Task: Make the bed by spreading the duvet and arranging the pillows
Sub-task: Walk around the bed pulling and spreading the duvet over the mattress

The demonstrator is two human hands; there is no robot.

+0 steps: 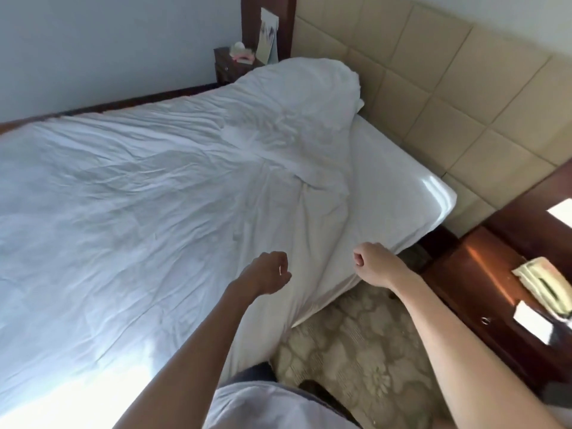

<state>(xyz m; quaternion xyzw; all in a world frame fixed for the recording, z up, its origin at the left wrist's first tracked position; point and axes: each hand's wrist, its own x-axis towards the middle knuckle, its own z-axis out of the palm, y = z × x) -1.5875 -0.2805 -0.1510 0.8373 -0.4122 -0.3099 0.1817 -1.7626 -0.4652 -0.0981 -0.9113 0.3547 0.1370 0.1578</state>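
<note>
While both hands (269,272) hover loosely curled, holding nothing, the duvet (148,193) runs lengthwise toward the headboard (433,72).

duvet (148,187): white, wrinkled, spread flat over most of the bed, near edge hanging over the side | head end: humped over a pillow (309,85) by the headboard, mostly covered | near head corner: bare white mattress sheet (399,181) showing
</note>
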